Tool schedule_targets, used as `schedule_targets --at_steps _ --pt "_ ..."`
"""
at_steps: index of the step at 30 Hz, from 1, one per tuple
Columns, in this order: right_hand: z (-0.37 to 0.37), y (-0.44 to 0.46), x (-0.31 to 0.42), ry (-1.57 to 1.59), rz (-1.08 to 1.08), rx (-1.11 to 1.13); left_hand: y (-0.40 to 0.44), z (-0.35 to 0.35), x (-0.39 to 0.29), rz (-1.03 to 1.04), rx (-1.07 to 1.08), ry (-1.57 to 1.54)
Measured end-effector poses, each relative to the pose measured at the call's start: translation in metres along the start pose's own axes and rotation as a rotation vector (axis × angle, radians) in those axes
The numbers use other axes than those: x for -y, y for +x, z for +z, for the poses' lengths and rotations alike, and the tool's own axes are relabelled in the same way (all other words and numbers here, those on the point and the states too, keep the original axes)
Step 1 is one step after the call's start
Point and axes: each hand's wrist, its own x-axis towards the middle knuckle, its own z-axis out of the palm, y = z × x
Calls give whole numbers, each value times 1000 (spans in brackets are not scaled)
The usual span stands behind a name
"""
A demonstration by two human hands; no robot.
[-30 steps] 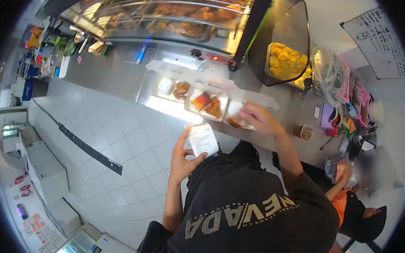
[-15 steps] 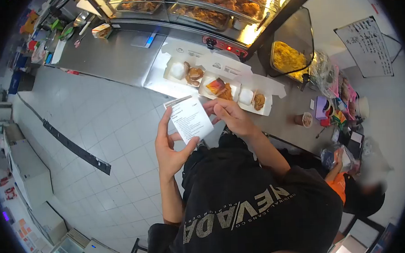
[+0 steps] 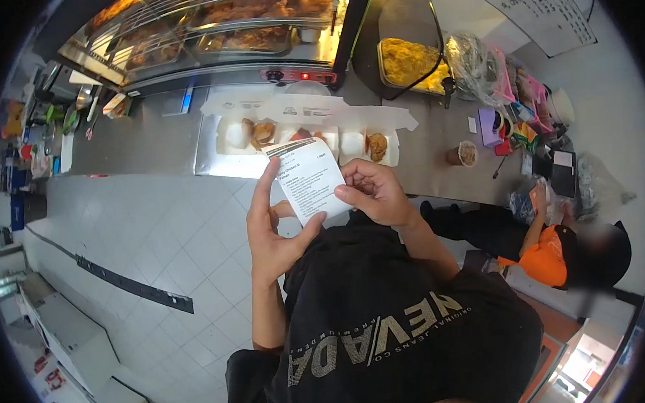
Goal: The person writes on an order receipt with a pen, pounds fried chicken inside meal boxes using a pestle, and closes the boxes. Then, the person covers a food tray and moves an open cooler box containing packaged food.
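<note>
A printed paper slip (image 3: 308,182), seemingly an order receipt with more paper behind its top edge, is held up in front of my body. My left hand (image 3: 274,233) grips its left side and lower corner, thumb on the front face. At the right edge, my right hand (image 3: 380,195) pinches the slip between thumb and curled fingers. Behind it on the counter stand open white cartons. The left carton holds white rice (image 3: 237,135) and browned chicken (image 3: 263,133). Another, the right carton (image 3: 396,150), holds rice and a fried chicken piece (image 3: 377,147). The slip partly hides the middle carton.
A heated display cabinet (image 3: 301,76) with trays of fried chicken stands behind the cartons. To the right are a tray of yellow food (image 3: 410,65), a cup (image 3: 462,154) and plastic bags. A co-worker in an orange top (image 3: 544,257) handles a bag at far right.
The camera view has shifted, so the counter appears farther left and higher. My right thumb has come down onto the slip's right edge. The co-worker shows more fully.
</note>
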Motion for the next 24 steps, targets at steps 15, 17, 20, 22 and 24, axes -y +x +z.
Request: schedule_targets --at_steps 15,17,20,22,24 --pt "-122 -26 26 -2 -42 -67 45 103 5 -14 126 83" --pt "-134 -31 27 1 -56 -86 49 116 5 -30 135 82" --pt "-146 -38 33 7 -46 -95 53 131 3 -46 142 67" --pt "-154 -42 34 11 -30 -89 54 139 0 -49 140 46" --pt "-160 -45 35 8 -23 -76 54 146 -3 -62 137 18"
